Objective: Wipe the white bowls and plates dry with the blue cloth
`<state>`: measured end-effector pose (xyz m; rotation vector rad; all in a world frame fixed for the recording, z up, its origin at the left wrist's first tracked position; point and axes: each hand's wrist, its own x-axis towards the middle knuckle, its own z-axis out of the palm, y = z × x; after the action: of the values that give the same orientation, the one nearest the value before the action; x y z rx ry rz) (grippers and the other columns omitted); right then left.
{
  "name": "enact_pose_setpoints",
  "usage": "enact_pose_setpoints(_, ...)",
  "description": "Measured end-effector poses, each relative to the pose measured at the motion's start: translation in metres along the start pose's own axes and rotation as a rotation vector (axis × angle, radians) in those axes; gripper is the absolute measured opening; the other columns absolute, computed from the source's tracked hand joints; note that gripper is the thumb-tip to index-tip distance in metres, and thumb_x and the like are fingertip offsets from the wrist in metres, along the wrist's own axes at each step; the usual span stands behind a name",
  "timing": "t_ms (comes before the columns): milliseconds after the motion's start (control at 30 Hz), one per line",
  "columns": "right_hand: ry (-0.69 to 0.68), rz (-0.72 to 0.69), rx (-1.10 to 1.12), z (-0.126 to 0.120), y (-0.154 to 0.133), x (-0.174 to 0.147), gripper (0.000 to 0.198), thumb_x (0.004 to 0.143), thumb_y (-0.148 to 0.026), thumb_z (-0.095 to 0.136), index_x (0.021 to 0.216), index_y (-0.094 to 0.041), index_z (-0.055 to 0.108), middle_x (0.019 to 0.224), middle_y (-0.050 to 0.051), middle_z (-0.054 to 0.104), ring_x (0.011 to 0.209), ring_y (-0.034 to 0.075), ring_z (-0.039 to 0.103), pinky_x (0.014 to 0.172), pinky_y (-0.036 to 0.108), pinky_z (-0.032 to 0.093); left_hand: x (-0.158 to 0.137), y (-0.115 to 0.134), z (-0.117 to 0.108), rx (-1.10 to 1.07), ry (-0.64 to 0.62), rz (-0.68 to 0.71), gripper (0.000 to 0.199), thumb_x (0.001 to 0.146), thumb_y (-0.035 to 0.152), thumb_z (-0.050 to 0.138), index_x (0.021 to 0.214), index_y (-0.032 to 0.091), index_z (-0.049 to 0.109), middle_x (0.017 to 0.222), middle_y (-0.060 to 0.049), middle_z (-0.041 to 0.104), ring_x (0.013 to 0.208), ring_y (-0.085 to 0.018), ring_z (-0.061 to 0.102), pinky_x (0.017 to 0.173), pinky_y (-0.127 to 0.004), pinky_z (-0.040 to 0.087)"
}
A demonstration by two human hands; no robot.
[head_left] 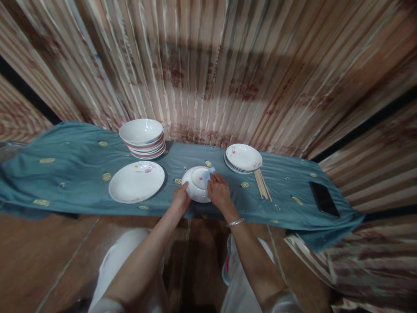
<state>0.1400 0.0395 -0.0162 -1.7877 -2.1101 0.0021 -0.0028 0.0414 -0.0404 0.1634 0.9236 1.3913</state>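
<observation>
A white plate (196,194) is turned over in front of me, its foot ring and a small red mark facing up. My left hand (181,198) grips its left edge, thumb on top and fingers mostly hidden. On the plate's right side, my right hand (219,188) presses a small light blue cloth (209,174) against the underside. That wrist wears a silver bangle (235,222). To the left lies a large oval plate (137,184) with flowers near its far rim.
Behind the oval plate stands a stack of bowls (143,132). Several small plates (243,156) are stacked at the right, with wooden chopsticks (262,184) beside them. A black phone (324,199) lies near the right end of the teal tablecloth (81,152). Pleated curtains (202,78) hang close behind.
</observation>
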Motion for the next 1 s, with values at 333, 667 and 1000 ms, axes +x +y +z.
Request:
enact_pose_setpoints(333,-0.016,-0.067,0.04,-0.006,-0.003,-0.016,0.041,0.098,-0.02,0.042,0.132,-0.005,0.059,0.14,0.019,0.057,0.134,0.026,0.049,0.113,0.042,0.039,0.0,0.0,0.0,0.008,0.013,0.013,0.017,0.08,0.013,0.062,0.096,0.01,0.067,0.081,-0.009,0.075,0.081,-0.022,0.071,0.078,-0.03,0.056)
enact_pose_setpoints(667,-0.01,-0.175,0.091,-0.011,-0.018,-0.025,0.041,0.097,-0.019,0.043,0.132,-0.005,0.058,0.137,0.02,0.059,0.131,0.026,0.05,0.113,0.044,0.038,-0.003,0.002,0.005,0.012,0.02,0.021,0.017,0.084,0.011,0.056,0.098,0.009,0.067,0.08,-0.009,0.075,0.076,-0.021,0.072,0.075,-0.029,0.057)
enact_pose_setpoints(1000,-0.007,-0.196,0.123,-0.005,-0.031,-0.02,0.04,0.098,-0.018,0.041,0.132,-0.006,0.058,0.139,0.02,0.058,0.133,0.026,0.049,0.115,0.045,0.036,-0.005,0.004,0.007,0.025,0.029,0.004,0.014,0.084,0.01,0.057,0.094,0.009,0.066,0.075,-0.008,0.074,0.07,-0.019,0.071,0.072,-0.028,0.057)
